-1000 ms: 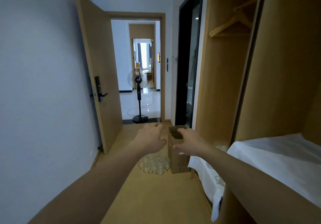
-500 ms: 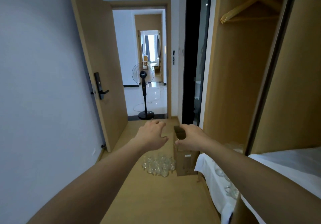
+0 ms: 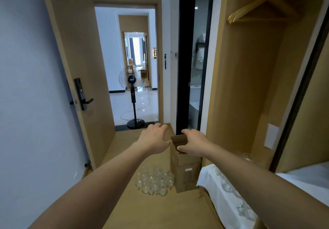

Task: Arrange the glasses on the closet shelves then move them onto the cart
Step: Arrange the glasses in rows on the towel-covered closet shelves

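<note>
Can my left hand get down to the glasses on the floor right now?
Probably yes. The left hand hovers open above the cluster of glasses, with nothing between them. The cardboard box stands just to their right, under the right hand, so the way down looks free.

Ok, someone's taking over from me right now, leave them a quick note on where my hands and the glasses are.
Left hand: open, empty, hovering beside the cardboard box.
Right hand: at the box's open top; whether it grips anything cannot be told.
Glasses: a cluster on the floor left of the box, more lying on the white cloth to the right.
Done: none visibly arranged on closet shelves.
Left: shelve the glasses, then move them to the cart, which is not in view.
</note>
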The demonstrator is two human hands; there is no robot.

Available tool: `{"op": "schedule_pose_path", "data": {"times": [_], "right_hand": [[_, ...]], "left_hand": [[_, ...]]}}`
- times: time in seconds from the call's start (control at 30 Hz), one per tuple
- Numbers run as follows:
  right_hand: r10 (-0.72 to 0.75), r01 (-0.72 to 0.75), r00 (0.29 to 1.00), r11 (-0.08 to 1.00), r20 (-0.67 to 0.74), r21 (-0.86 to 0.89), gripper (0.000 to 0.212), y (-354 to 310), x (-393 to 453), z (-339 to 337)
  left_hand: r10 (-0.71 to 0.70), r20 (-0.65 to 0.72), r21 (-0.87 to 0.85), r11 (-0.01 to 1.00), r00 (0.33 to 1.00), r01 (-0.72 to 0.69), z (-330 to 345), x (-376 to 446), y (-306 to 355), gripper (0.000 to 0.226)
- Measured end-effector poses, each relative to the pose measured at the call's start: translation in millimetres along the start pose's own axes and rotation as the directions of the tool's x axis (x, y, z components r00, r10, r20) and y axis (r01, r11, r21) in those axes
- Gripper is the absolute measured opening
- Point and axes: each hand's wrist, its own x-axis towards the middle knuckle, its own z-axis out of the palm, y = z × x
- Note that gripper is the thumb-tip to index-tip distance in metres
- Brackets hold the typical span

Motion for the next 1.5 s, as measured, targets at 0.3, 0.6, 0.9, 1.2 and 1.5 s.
{"op": "schedule_pose_path", "data": {"times": [0.3, 0.6, 0.9, 1.2, 1.5], "right_hand": [[0.132, -0.131, 0.991, 0.988, -0.007, 0.084, 0.064, -29.7, 80.0, 25.5], [0.299, -0.305, 0.952, 0.946, 0.071, 0.108, 0.062, 6.0, 116.6, 73.5], [0.419, -0.430, 0.903, 0.891, 0.098, 0.145, 0.063, 82.3, 157.8, 94.1], [0.590, -0.615, 0.789, 0.763, 0.174, 0.202, 0.068, 200.1, 197.5, 118.5], [0.708, -0.748, 0.664, 0.627, 0.240, 0.218, 0.081, 293.3, 200.9, 144.5]], "left_hand": [[0.110, 0.048, -0.067, 0.992, 0.993, -0.106, 8.2, 80.8, -77.2, 0.064], [0.214, 0.131, -0.174, 0.966, 0.968, -0.190, 66.9, 144.2, -102.6, 0.060], [0.280, 0.273, -0.182, 0.954, 0.920, -0.237, 136.0, 231.2, -76.7, 0.065], [0.342, 0.442, -0.120, 0.939, 0.829, -0.324, 225.4, 335.2, -8.6, 0.065], [0.417, 0.544, -0.162, 0.904, 0.728, -0.397, 297.2, 389.8, 48.4, 0.051]]}}
